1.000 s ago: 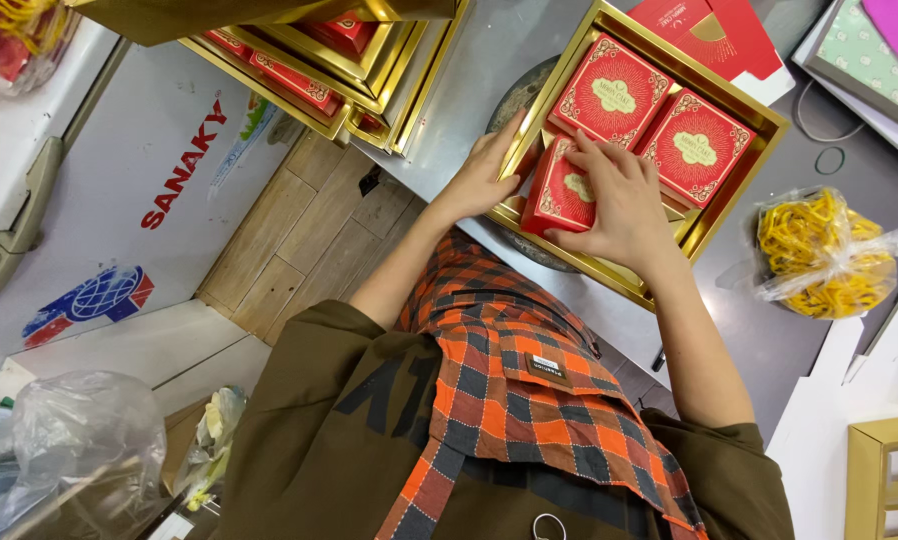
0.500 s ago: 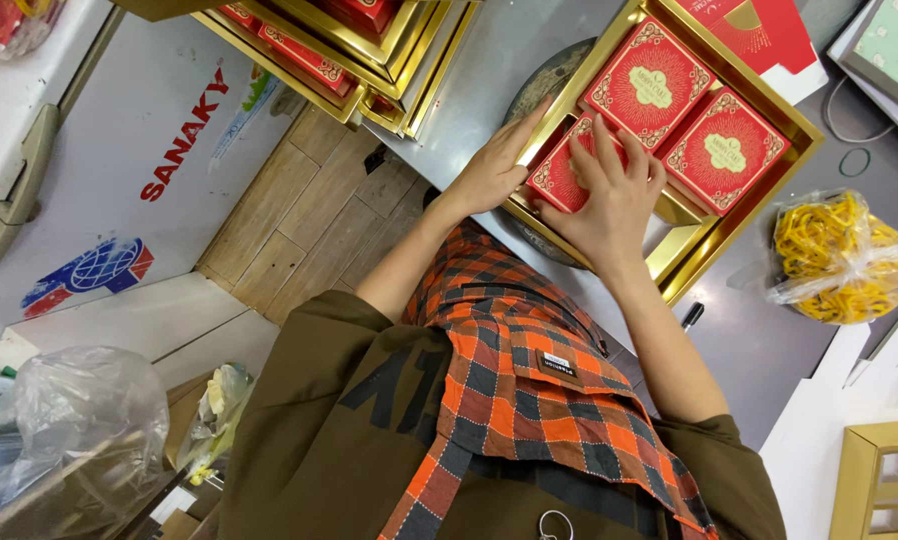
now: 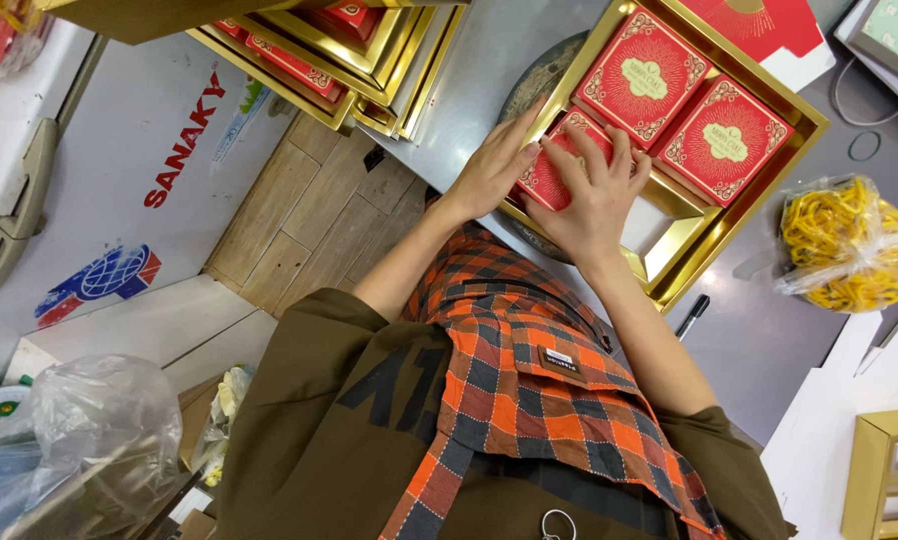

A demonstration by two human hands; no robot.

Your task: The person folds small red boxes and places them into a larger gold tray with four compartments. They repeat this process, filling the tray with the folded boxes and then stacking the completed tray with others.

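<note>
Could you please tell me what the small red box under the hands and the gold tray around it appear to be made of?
The small red box looks like printed card: flat faces, crisp edges, gold patterning. The gold tray seems foil-faced card or thin plastic, judging by its mirror-like sheen and sharply folded dividers. Both hands, left and right, rest on the box.

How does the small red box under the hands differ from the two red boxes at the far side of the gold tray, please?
The red box under the hands is largely covered by the left hand and right hand; the two far red boxes lie bare. It sits at the gold tray's near-left compartment, they further back. All share red lids with gold ornament.
</note>
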